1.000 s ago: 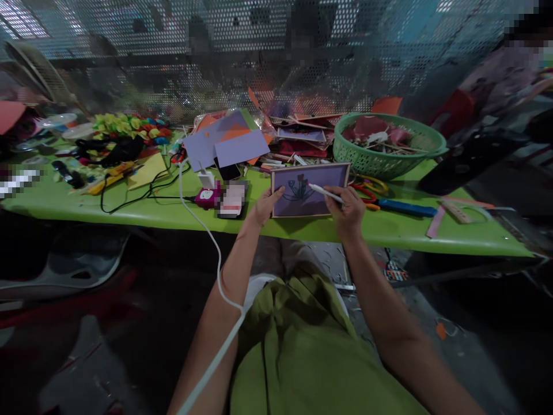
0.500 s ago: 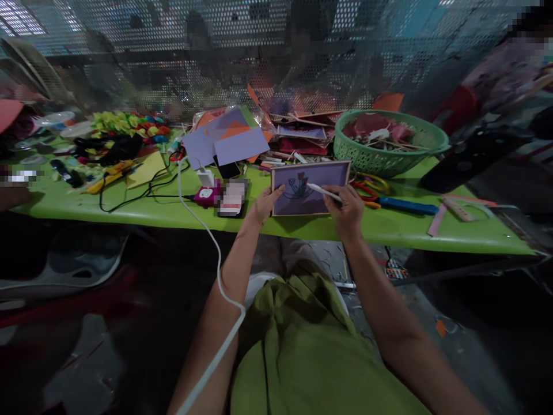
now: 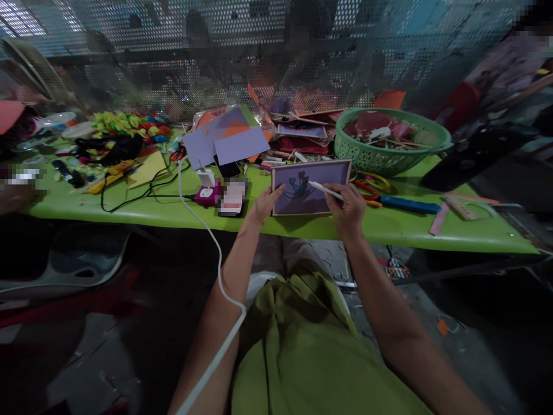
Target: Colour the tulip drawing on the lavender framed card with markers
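Note:
A shallow wooden frame (image 3: 284, 203) with a purple panel is tilted up at the table's front edge. On the panel is a flower picture (image 3: 299, 184) with green stems and red blooms. My left hand (image 3: 268, 203) grips the frame's left side, thumb over the front. Pinched in my right hand (image 3: 349, 206) is a white pen (image 3: 322, 188), its tip at the red bloom on the right. That hand rests by the frame's right edge and covers its lower right corner.
Behind the frame stands a green basket (image 3: 367, 150) of scraps. Blue-handled pliers (image 3: 408, 204) and scissors (image 3: 367, 193) lie to the right. A phone (image 3: 233, 197), a purple socket (image 3: 207, 195) and a white cable (image 3: 203, 219) are at left. Purple paper sheets (image 3: 242, 145) lie behind.
The pen in my right hand has shifted slightly, its tip still near the red bloom. My left hand and the frame stay almost where they were.

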Action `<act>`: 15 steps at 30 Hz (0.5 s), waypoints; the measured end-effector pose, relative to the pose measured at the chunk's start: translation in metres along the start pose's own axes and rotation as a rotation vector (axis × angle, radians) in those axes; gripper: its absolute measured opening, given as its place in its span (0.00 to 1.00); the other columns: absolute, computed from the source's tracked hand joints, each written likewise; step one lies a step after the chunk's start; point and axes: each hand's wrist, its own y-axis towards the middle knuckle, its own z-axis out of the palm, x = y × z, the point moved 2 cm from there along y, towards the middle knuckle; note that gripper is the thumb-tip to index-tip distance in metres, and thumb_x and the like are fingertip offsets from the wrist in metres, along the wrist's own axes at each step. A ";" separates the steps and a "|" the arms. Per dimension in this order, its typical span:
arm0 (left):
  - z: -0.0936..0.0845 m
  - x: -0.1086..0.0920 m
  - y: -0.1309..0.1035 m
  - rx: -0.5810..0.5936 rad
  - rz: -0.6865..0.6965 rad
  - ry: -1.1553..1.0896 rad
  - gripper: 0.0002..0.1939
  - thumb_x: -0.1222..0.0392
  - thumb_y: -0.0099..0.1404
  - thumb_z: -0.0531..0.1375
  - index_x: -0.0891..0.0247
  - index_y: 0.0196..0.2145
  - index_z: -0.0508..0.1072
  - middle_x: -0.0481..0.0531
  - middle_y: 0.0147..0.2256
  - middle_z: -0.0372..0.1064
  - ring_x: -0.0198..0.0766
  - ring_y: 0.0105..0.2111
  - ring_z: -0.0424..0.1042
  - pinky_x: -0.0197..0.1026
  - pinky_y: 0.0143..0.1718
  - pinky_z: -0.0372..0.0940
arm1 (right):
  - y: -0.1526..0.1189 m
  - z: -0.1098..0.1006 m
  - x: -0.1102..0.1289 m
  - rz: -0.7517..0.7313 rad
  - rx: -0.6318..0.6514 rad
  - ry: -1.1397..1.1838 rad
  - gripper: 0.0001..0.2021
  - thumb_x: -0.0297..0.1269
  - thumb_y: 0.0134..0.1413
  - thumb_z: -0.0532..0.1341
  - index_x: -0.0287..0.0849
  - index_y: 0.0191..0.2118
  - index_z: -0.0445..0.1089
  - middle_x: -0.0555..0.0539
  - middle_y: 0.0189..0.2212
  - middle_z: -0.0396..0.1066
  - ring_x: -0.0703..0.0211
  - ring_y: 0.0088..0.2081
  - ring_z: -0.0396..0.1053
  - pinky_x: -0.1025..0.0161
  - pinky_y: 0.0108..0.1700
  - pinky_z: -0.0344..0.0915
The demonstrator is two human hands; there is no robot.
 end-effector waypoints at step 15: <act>-0.001 0.001 0.001 -0.009 0.020 0.004 0.24 0.48 0.52 0.79 0.63 0.41 0.82 0.53 0.39 0.83 0.48 0.48 0.81 0.46 0.53 0.73 | 0.000 0.001 0.003 -0.037 -0.009 0.048 0.08 0.41 0.66 0.63 0.48 0.42 0.80 0.45 0.36 0.82 0.50 0.36 0.75 0.54 0.40 0.72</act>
